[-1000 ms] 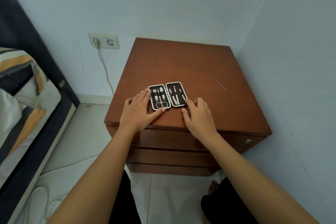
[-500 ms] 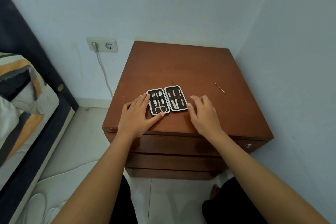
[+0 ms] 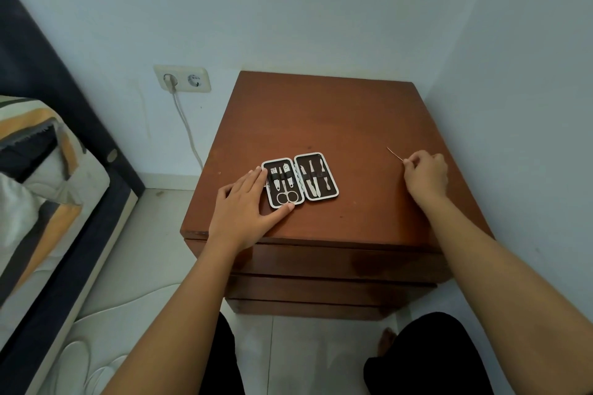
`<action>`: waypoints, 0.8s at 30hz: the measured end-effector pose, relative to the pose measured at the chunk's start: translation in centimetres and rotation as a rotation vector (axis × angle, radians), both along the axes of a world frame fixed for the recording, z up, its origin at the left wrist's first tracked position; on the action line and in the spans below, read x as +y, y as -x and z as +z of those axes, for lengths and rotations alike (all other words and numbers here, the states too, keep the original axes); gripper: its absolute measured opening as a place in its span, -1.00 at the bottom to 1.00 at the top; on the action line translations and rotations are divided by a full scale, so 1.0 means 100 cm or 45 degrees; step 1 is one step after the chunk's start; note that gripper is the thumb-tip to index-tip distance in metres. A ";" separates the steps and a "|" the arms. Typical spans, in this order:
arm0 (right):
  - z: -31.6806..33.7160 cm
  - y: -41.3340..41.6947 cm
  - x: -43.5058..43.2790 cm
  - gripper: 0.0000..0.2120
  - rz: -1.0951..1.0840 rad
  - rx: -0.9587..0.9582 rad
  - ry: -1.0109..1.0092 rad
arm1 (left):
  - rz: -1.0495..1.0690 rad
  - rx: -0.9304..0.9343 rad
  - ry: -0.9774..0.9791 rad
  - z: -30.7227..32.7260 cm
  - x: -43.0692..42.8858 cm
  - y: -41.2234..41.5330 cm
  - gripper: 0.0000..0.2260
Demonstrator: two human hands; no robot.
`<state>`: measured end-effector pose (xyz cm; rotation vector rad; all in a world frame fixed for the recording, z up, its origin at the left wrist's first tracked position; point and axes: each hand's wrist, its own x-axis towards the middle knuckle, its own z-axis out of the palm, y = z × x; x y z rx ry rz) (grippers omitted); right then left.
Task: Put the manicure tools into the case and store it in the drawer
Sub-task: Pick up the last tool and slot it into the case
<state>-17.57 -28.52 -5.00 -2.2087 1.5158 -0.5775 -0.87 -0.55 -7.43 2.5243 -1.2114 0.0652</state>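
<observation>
Right now the manicure case lies open and flat near the front of the brown nightstand worktop, with small scissors and other shiny tools tucked in both halves. The left hand is spread flat and open, holding nothing, with its fingers against the left edge of the case and its thumb at the front edge. The right hand is off to the right, well apart from the case, with its fingers curled in and pinching at the near end of a thin metal pick; I cannot tell if it has a real grip yet. That pick is very thin and lies flat on the wood, so the fingers could slip off it. It could slide away or roll toward the right edge and drop to the floor. Its far end looks pointy, so it could poke a finger. If the left hand pushes too hard, the light case could slide.
</observation>
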 end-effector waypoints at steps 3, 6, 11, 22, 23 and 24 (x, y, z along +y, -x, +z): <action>0.002 -0.002 0.000 -0.80 0.000 0.070 -0.007 | -0.001 0.000 0.001 0.000 0.000 0.000 -0.17; 0.001 -0.001 0.011 -0.79 0.006 0.111 0.045 | 0.002 -0.007 -0.007 -0.001 0.001 0.000 -0.17; -0.005 0.005 0.050 -0.87 0.242 -0.115 0.154 | 0.003 -0.002 -0.003 0.001 0.000 0.000 -0.16; -0.007 -0.012 0.120 -0.91 0.631 -0.439 0.196 | 0.004 0.005 -0.028 0.000 0.001 0.002 -0.16; -0.006 -0.011 0.123 -0.89 0.621 -0.457 0.206 | 0.005 0.004 -0.029 0.000 0.001 0.001 -0.16; -0.006 -0.011 0.125 -0.88 0.607 -0.462 0.215 | 0.005 0.003 -0.029 0.000 0.001 0.001 -0.15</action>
